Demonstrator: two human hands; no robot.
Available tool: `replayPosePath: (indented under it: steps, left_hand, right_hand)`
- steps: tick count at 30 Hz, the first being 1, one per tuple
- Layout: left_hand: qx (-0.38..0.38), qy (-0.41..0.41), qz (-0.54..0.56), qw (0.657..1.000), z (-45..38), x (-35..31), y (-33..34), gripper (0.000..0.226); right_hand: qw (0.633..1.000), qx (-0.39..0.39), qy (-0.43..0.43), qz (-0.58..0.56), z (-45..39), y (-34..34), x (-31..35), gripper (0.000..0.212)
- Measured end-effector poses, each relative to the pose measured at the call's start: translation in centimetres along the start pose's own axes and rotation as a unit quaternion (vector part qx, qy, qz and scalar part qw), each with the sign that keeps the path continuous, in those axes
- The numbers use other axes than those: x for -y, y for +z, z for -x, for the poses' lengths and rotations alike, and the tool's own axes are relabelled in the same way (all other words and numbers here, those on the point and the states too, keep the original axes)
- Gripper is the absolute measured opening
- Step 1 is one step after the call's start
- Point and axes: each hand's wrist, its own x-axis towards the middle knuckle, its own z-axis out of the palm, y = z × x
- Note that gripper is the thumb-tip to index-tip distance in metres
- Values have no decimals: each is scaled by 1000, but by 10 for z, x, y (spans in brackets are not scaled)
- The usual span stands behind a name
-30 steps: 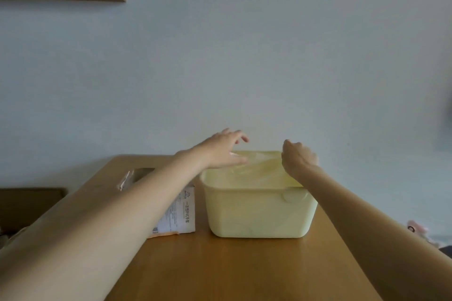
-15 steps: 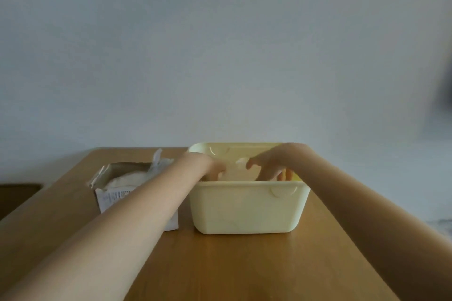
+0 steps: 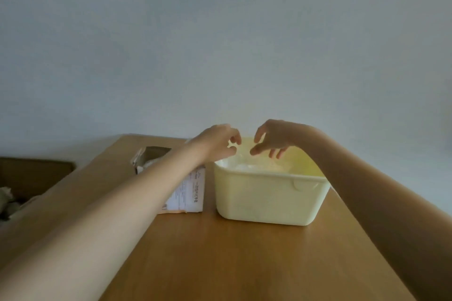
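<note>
A pale yellow rectangular plastic tub [image 3: 269, 199] with rounded corners and a small round tab on its near rim stands upright toward the far edge of the light brown wooden table [image 3: 244, 264]. It is lined with a thin, crumpled, see-through plastic film [image 3: 254, 165] that rises a little above the rim at the left. Both hands hover over the tub's far half, just above the film. The left hand [image 3: 216, 143] has its fingers curled, with thumb and forefinger nearly meeting over the film's upper edge; whether they pinch it cannot be told. The right hand [image 3: 275, 138] is spread and relaxed, fingertips pointing down at the film and thumb apart from forefinger. The film's outline is faint against the yellow wall, and the tub's bottom is hidden. Just left of the tub, an opened white printed cardboard carton [image 3: 188, 193] is mostly covered by the left forearm.
</note>
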Motion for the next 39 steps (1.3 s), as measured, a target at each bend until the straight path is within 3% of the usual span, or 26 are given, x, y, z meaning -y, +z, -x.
replayPosePath:
  steps: [4, 9, 13, 17, 19, 21, 25, 29, 31, 39]
  left_hand:
    - [-38, -79, 49, 995, 32, 33, -19, 20]
    - [34, -186, 53, 980, 62, 67, -36, 28]
    - [49, -199, 109, 973, 68, 76, -36, 31]
    - [53, -193, 136, 970, 65, 76, -34, 37]
    - [47, -190, 145, 970, 61, 75, -33, 42]
    - [41, -184, 180, 965, 59, 74, -34, 46]
    - [2, -177, 172, 969, 61, 78, -36, 22]
    - [-41, -179, 149, 972, 63, 86, -40, 21]
    - [-60, -173, 174, 967, 62, 85, -44, 17]
    - [-157, -165, 387, 893, 56, 90, -58, 19]
  right_hand:
    - [989, -75, -82, -101, 1, 10, 56, 28]
    - [996, -34, -64, -54, -16, 47, 113, 28]
    - [996, -74, -43, 1, -26, 62, 128, 36]
    - [993, -91, -66, -21, -30, 62, 126, 16]
    - [990, -93, -87, -53, -29, 61, 124, 16]
    - [984, -88, -105, -117, -26, 59, 121, 2]
    - [959, -46, -122, -251, -19, 61, 115, 15]
    - [966, 27, -78, -247, -6, 64, 115, 55]
    - [966, 66, -81, -239, 0, 63, 118, 61]
    - [964, 142, -52, -216, -3, 71, 129, 85]
